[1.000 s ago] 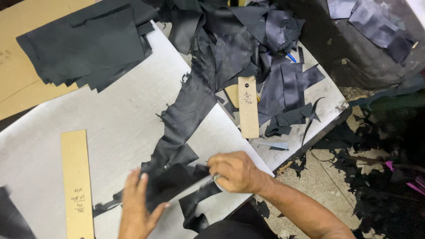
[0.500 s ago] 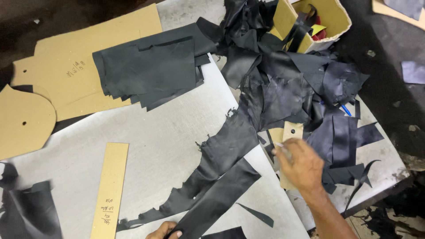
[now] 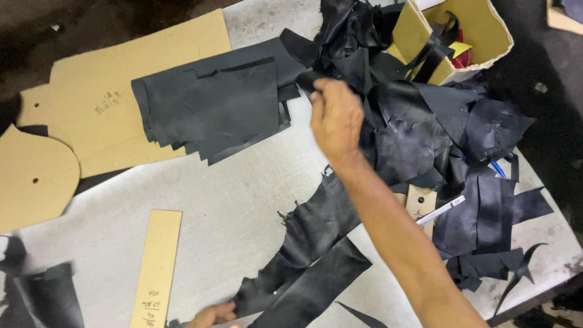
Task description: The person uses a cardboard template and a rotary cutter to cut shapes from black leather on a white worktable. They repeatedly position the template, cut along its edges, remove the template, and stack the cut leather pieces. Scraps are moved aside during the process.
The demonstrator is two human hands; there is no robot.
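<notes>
Head view looks down on a grey table (image 3: 231, 200) strewn with black leather. Her right hand (image 3: 336, 115) reaches far across, its fingers curled around a dark scrap (image 3: 306, 80) at the edge of the big heap (image 3: 419, 121), the forearm crossing over a long strip (image 3: 316, 243) that lies slantwise toward the near edge. Only the knuckles of the left hand (image 3: 211, 314) show at the bottom, resting at that strip's lower end; whether it grips I cannot tell. A neat stack (image 3: 212, 103) of cut pieces lies on cardboard patterns (image 3: 91, 103) to the left, a cardboard ruler (image 3: 158, 267) nearer, and an open box (image 3: 467, 30) stands behind the heap.
</notes>
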